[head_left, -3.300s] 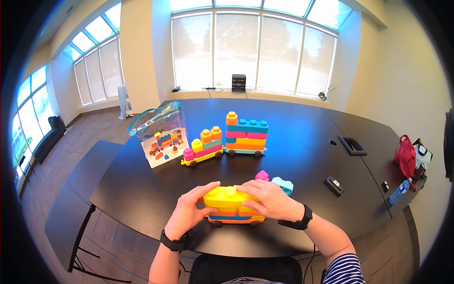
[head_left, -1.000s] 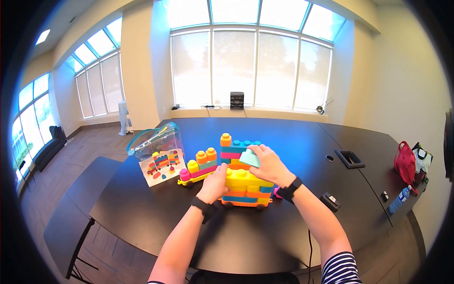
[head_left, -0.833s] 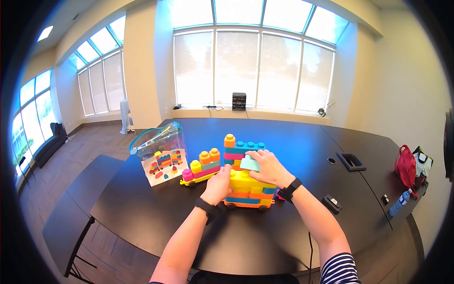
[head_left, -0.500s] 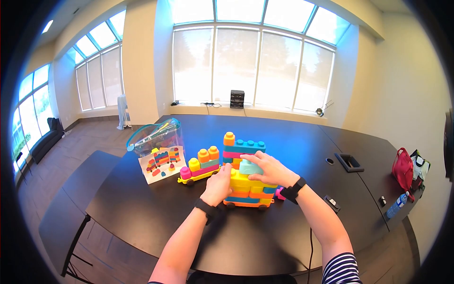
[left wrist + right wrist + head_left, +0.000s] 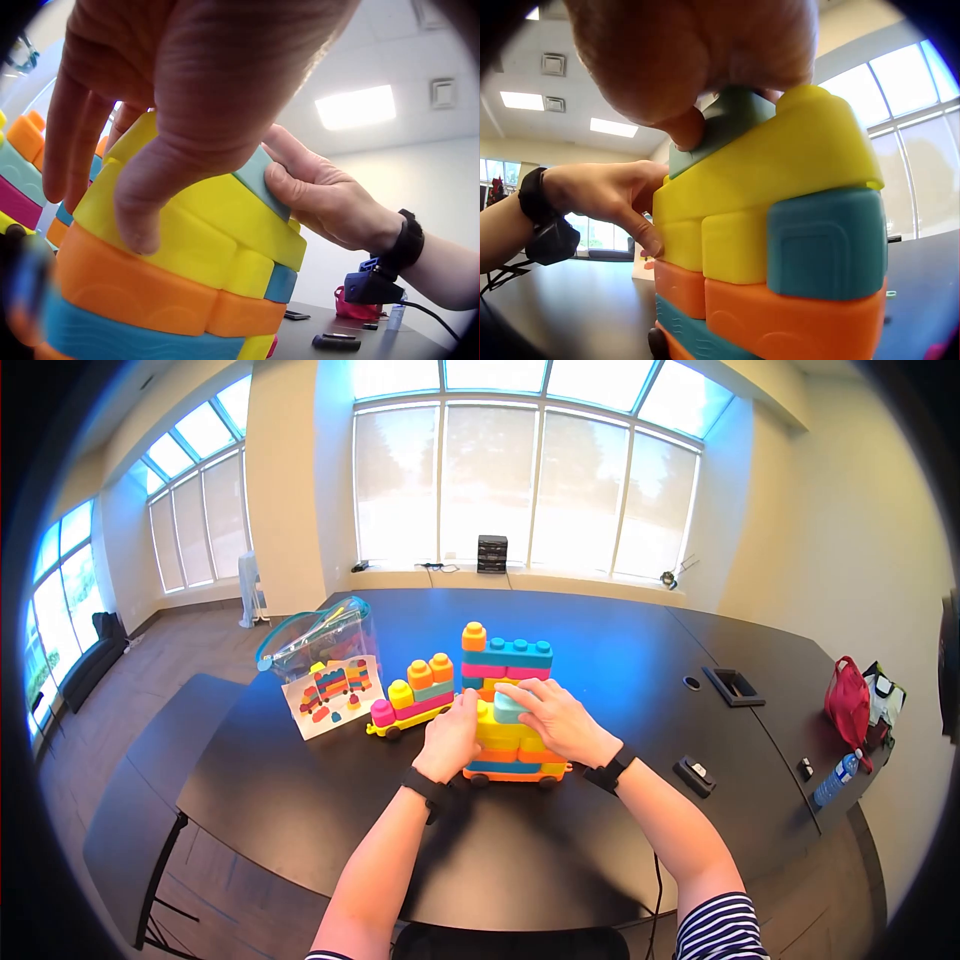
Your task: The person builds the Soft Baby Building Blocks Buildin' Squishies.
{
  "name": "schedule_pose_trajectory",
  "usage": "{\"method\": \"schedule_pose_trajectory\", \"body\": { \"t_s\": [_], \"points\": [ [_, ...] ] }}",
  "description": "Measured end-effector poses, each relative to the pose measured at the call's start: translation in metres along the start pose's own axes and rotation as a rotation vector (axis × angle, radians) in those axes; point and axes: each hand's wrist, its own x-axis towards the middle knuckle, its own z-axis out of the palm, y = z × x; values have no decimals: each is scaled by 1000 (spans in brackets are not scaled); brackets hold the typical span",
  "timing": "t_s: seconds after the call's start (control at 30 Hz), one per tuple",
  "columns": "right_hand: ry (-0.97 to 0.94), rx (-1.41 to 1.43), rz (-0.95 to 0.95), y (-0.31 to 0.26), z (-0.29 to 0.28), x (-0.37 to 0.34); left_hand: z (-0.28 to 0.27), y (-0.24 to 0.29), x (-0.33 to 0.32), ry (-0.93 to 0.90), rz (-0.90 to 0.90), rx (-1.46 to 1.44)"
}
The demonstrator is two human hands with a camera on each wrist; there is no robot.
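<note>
A wagon of stacked toy blocks (image 5: 510, 757) stands on wheels in front of me, with orange and blue layers below yellow ones. My left hand (image 5: 452, 740) grips its left end, the thumb (image 5: 142, 217) on the near side and fingers over the far side. On top, my right hand (image 5: 570, 725) pinches a light teal block (image 5: 507, 710) between thumb and fingers. In the right wrist view this teal block (image 5: 731, 124) sits low against the long yellow block (image 5: 780, 161), beside its bare stud. The right hand covers part of the teal block.
Behind stand a low yellow-based block wagon (image 5: 412, 712) and a taller one (image 5: 512, 658). A picture card (image 5: 332, 695) leans on a clear bag (image 5: 320, 650) at left. On the right are a black device (image 5: 695, 775), a water bottle (image 5: 838, 778) and a red bag (image 5: 848, 700).
Earlier both hands held the yellow-topped wagon nearer the table's front edge. It now stands farther back, and the right hand has picked up the teal block and lowered it onto the top.
</note>
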Motion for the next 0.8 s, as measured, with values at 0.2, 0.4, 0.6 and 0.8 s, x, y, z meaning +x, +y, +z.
{"method": "schedule_pose_trajectory", "body": {
  "t_s": [0.2,0.4,0.6,0.8],
  "points": [
    [-134,87,65,1,-11,5,0,-1,1,-17,-12,11],
    [195,337,328,47,-51,-4,-1,-3,5,-46,-24,16],
    [-231,-20,601,133,-2,-101,-2,-5,6,-43,3,37],
    [-381,72,646,106,20,-124,-4,-4,7,-61,-10,40]
  ]
}}
